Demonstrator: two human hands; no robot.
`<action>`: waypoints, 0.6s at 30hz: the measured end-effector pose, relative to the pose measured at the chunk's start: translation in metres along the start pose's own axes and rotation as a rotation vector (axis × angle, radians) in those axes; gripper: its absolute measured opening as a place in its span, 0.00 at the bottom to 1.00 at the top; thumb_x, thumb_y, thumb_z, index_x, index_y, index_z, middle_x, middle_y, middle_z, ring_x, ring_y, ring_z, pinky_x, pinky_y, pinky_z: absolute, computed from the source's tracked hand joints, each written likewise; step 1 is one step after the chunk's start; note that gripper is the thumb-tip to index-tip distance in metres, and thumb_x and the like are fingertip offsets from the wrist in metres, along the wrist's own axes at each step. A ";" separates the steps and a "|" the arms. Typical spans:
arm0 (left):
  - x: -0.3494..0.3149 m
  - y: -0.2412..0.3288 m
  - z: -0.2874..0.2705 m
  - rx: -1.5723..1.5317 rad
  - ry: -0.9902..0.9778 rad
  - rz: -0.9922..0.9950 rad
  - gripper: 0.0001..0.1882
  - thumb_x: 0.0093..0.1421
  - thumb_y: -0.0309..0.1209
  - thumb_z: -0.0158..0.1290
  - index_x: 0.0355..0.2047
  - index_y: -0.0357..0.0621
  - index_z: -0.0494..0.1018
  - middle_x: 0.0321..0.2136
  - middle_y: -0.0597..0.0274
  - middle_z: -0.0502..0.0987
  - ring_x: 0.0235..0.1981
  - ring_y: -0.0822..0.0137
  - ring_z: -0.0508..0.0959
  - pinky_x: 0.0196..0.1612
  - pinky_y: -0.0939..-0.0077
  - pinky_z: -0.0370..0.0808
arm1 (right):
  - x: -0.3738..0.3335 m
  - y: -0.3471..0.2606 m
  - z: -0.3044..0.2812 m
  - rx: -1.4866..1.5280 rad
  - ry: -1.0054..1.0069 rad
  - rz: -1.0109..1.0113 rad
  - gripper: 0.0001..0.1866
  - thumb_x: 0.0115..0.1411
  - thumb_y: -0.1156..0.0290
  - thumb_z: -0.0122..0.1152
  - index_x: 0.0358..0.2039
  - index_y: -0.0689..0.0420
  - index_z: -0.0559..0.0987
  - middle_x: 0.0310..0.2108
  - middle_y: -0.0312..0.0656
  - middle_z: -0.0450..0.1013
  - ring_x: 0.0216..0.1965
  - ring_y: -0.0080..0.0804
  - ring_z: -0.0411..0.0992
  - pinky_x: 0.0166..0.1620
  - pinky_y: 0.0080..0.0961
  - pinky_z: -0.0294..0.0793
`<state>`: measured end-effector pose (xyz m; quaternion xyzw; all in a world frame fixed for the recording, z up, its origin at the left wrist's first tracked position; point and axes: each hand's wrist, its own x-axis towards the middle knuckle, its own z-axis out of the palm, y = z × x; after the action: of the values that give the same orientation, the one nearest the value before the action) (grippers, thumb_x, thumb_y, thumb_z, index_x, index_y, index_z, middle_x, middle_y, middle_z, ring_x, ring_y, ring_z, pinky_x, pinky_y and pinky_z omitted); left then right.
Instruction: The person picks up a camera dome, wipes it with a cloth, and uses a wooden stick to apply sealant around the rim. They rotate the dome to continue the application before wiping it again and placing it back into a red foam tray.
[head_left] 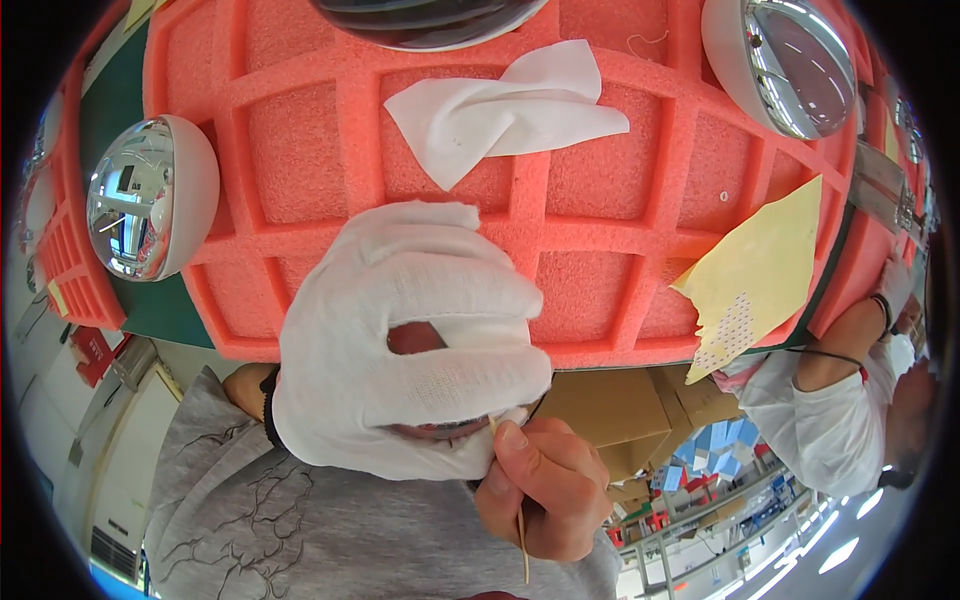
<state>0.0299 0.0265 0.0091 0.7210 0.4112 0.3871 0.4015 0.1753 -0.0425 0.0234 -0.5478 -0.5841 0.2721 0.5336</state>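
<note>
My left hand, in a white glove, is closed around a rounded, shiny thing. Most of it is hidden by the glove; dark, reflective bits show between the fingers and below them, so its kind is unclear. My bare right hand pinches a thin wooden stick between thumb and fingers. The stick's upper end meets the lower edge of the gloved hand, close to the shiny thing; whether it touches that thing I cannot tell. Both hands are at the near edge of a red foam tray.
A crumpled white cloth lies on the tray. Mirrored domes with white shells stand at left, right and far edge. Torn yellow paper overhangs the right side. A co-worker sits at right, beyond a cardboard box.
</note>
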 end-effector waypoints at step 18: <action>0.003 -0.001 -0.005 -0.102 -0.058 -0.010 0.18 0.36 0.33 0.71 0.31 0.51 0.82 0.40 0.53 0.79 0.40 0.51 0.80 0.51 0.50 0.71 | 0.007 0.002 -0.016 0.084 -0.254 -0.007 0.10 0.55 0.89 0.57 0.39 0.76 0.74 0.21 0.53 0.74 0.15 0.27 0.67 0.20 0.20 0.67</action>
<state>0.0264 0.0304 0.0104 0.7085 0.3826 0.3846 0.4514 0.1920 -0.0402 0.0282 -0.4841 -0.6370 0.3616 0.4787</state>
